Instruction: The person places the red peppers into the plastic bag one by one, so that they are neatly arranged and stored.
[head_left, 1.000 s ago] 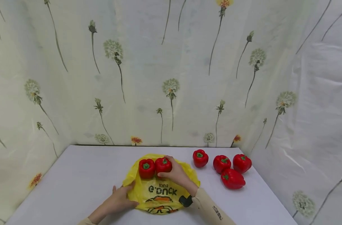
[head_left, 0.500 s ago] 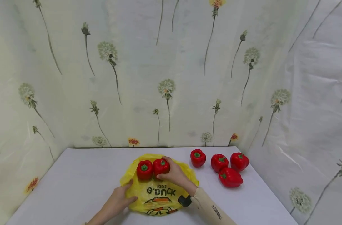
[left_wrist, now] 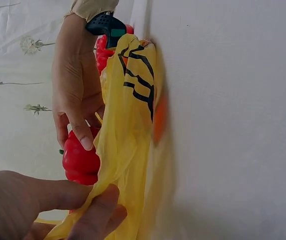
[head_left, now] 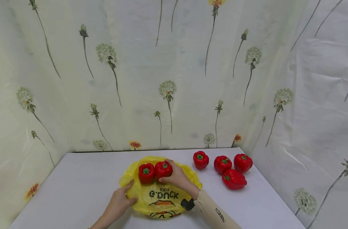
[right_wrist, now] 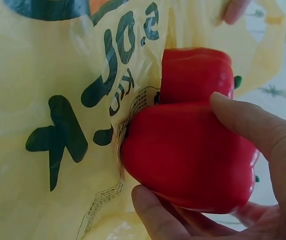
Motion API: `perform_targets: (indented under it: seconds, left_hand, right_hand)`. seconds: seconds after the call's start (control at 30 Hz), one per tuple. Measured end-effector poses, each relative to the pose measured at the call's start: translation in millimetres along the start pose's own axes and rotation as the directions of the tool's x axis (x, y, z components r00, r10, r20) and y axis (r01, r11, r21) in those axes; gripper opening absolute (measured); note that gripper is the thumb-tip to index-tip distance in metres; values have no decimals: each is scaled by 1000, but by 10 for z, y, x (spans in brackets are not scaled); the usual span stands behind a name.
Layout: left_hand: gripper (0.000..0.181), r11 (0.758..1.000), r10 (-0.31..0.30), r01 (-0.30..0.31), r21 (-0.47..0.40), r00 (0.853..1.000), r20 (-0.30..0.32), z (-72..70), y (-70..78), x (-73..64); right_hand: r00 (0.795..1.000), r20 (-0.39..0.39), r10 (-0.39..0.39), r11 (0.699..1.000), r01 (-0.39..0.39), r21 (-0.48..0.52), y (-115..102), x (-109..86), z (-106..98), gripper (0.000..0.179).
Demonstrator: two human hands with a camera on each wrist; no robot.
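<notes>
1. The right hand (head_left: 178,178) is clamped on a red pepper (head_left: 163,169), gripping it from the right with the thumb on the near side and fingers round the far side.
2. That pepper sits on the yellow bag (head_left: 141,203), toward its far side, with the green stem up.
3. A second pepper (head_left: 146,175) stands on the bag just to the left, stem up; the two are side by side.
4. The left hand (head_left: 120,198) pinches the bag's left edge between thumb and fingers; the left wrist view shows the yellow plastic caught between them.
5. The two hands are apart, the left one nearer and the right one farther, with part of the bag between them.
6. The bag lies in the middle of the white table (head_left: 85,181), with dark lettering (head_left: 163,194) and an orange-and-black drawing (head_left: 163,208) on its near half.
7. A light sleeve (head_left: 217,213) covers the right forearm, and a dark device (head_left: 187,204) sits at that wrist.
8. To the right of the bag, on the far part of the table, a lone pepper (head_left: 201,160) stands upright.
9. Farther right, three more are grouped close: a left one (head_left: 222,165), a right one (head_left: 243,163) and a near one (head_left: 234,179) lying on its side, stem toward the left.
10. Flower-patterned cloth (head_left: 134,79) hangs beyond the table.
</notes>
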State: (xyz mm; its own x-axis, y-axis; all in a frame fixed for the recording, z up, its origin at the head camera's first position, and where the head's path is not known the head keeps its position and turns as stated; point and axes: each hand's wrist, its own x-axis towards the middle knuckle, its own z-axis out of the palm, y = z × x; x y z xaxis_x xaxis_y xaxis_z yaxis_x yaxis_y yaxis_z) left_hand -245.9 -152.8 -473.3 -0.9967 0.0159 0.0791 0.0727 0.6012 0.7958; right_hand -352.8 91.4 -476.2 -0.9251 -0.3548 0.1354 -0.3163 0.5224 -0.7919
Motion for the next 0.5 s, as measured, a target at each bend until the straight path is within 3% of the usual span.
perform_targets:
  seconds: [0.27,0.5]
  left_hand:
    - [74,1000,-19,19,3,1000,-2,6,17,25]
    - [77,997,-71,71,-2,997,20,2,21,29]
  right_hand:
    - [1000,-7,3,1000,-3,-1,33,28,7,86]
    - [1000,0,-3,1000,3,-6,4,-4,8,84]
